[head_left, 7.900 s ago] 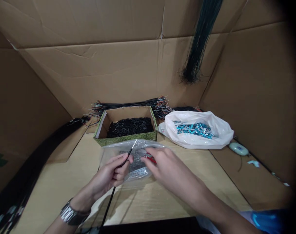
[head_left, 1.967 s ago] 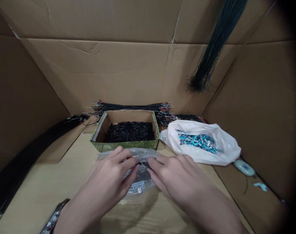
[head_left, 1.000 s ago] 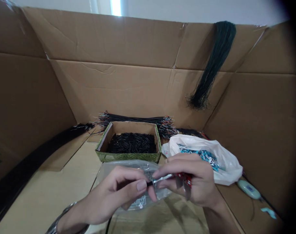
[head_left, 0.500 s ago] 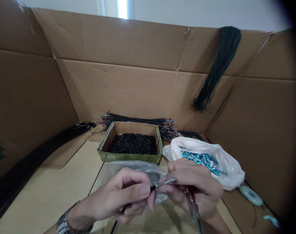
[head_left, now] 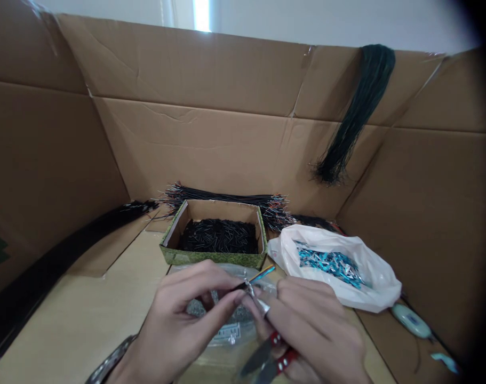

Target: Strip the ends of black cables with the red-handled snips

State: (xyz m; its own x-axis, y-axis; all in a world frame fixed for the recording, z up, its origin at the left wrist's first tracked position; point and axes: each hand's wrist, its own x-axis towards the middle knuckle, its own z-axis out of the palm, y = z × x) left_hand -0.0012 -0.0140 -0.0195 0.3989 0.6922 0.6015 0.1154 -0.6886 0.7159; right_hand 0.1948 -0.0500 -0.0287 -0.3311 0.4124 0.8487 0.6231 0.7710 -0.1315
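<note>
Between its thumb and fingertips, my left hand (head_left: 182,314) pinches a black cable (head_left: 238,287) near its end. Thin coloured wires (head_left: 264,272), one blue and one orange, stick out of that end, up and to the right. My right hand (head_left: 318,325) grips a strip of silver foil (head_left: 262,307) between thumb and index finger, just beside the cable end. Red-handled scissors (head_left: 285,361) are tucked in the same hand, their blades pointing down and left. Under both hands lies a clear plastic bag (head_left: 229,335) with grey contents.
A green-sided box (head_left: 214,259) holds many short black pieces. To its right sits a white bag (head_left: 381,288) of blue and silver scraps. Black cable bundles (head_left: 226,196) lie behind. Dark strands (head_left: 358,106) hang over the cardboard wall (head_left: 210,138). A pale-green mouse-shaped object (head_left: 411,320) is at right.
The foil has peeled away from the cable end and now sits folded down in my right hand, baring the coloured wires. The scissors' blades have swung to the left.
</note>
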